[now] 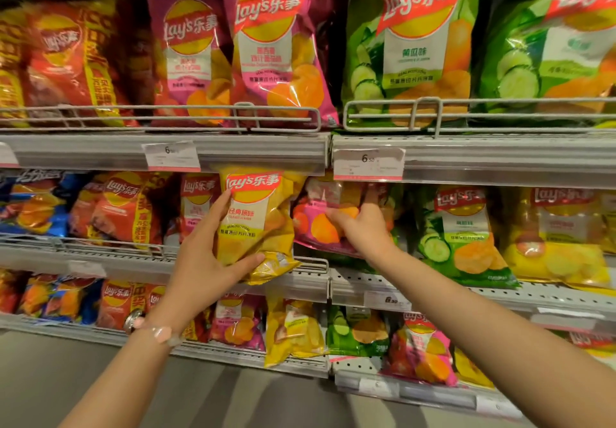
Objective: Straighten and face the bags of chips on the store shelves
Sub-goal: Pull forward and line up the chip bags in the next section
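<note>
Yellow bag (256, 224) of chips stood upright at the front of the middle shelf (310, 281), the left hand (206, 254) gripping it between fingers on its left edge and thumb under its crimped bottom, while the right hand (363, 227) clutched a tilted pink bag (316, 217) just beside it. The glossy, air-puffed foil crinkled easily, so a light hold low on each bag, label squared to the wire rail (100, 247), looked the surest way to face them.

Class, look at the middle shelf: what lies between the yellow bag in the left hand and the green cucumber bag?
In the head view, a pink bag lies tilted between the yellow bag and the green cucumber bag, with the right hand on it.
</note>
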A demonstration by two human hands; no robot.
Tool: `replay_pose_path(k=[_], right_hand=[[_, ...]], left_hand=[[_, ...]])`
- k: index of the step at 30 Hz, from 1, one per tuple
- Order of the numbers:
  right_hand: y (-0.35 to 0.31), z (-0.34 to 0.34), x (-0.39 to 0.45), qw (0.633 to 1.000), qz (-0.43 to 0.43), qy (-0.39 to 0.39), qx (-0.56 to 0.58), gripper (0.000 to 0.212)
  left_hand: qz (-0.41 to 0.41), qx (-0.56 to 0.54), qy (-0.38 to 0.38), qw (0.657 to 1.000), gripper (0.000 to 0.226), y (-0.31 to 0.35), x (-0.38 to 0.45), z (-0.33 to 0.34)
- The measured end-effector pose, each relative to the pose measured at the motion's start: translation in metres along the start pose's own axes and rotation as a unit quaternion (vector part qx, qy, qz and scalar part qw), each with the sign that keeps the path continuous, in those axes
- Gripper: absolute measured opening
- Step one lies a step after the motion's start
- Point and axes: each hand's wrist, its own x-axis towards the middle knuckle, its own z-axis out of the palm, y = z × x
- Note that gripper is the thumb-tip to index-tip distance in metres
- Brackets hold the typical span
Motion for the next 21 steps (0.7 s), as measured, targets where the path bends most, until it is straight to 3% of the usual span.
replay_pose_path(k=[5, 9, 13, 17, 21], right_hand=[[-0.003, 0.036, 0.01, 0.996, -0.049, -0.044, -0.054, 0.086], [0.001, 0.051, 0.016, 0.996, -0.06, -0.033, -0.063, 0.09], [0.009, 0.06, 0.018, 0.983, -0.066, -0.069, -0.157, 0.093], [0.004, 0.053, 0.018, 0.981, -0.051, -0.111, -0.148, 0.074], [0.0, 0.029, -0.002, 0.995, -0.055, -0.087, 0.001, 0.055]], left_hand=[[-0.004, 0.001, -0.007, 1.0, 0.102, 0.0, -0.003, -0.002], [0.003, -0.003, -0.007, 1.0, 0.102, -0.001, -0.004, -0.001], [0.018, 0.006, -0.01, 1.0, 0.102, -0.001, -0.004, 0.006], [0.017, 0.01, -0.01, 1.0, 0.101, 0.001, -0.003, 0.014], [0.032, 0.011, -0.003, 0.999, 0.101, 0.008, -0.008, 0.026]])
